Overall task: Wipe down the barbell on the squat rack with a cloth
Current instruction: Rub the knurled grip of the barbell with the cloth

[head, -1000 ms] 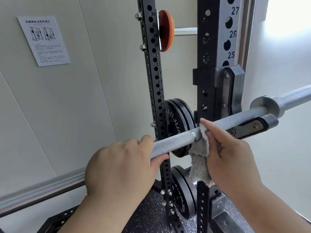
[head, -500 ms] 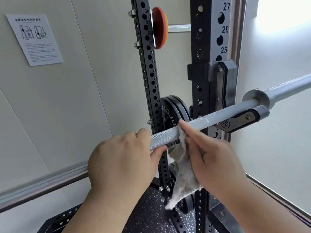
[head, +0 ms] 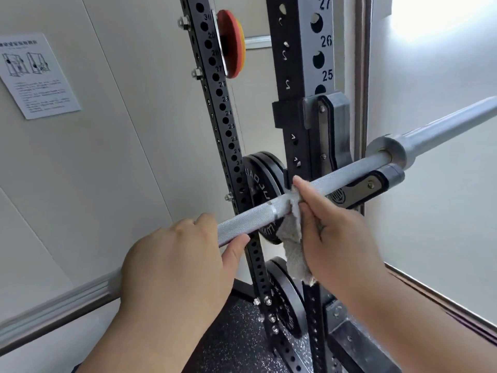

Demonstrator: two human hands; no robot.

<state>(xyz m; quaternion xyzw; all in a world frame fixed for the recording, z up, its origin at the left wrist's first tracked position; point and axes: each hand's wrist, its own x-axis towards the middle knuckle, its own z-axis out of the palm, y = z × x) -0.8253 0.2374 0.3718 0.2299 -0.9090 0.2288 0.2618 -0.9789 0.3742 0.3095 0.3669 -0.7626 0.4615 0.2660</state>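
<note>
The silver knurled steel barbell [head: 336, 179] crosses the black perforated rack post [head: 298, 63]. Left of this post the left hand [head: 174, 265] grasps it; before the post the right hand [head: 336, 238] pinches a fluffy grey cloth [head: 291, 238] against it.

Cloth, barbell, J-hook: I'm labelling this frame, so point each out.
cloth [head: 291, 246], head view, fold hanging below the bar.
barbell [head: 250, 221], head view, knurled part of the shaft.
J-hook [head: 360, 187], head view, metal side plate.

The thick rack upright [head: 301, 63] bore 27, 26 and 25 beside its holes. The thin upright [head: 215, 84] carried smaller numbers, 30 down to 21. The wall notice [head: 37, 76] print was unreadable.
</note>
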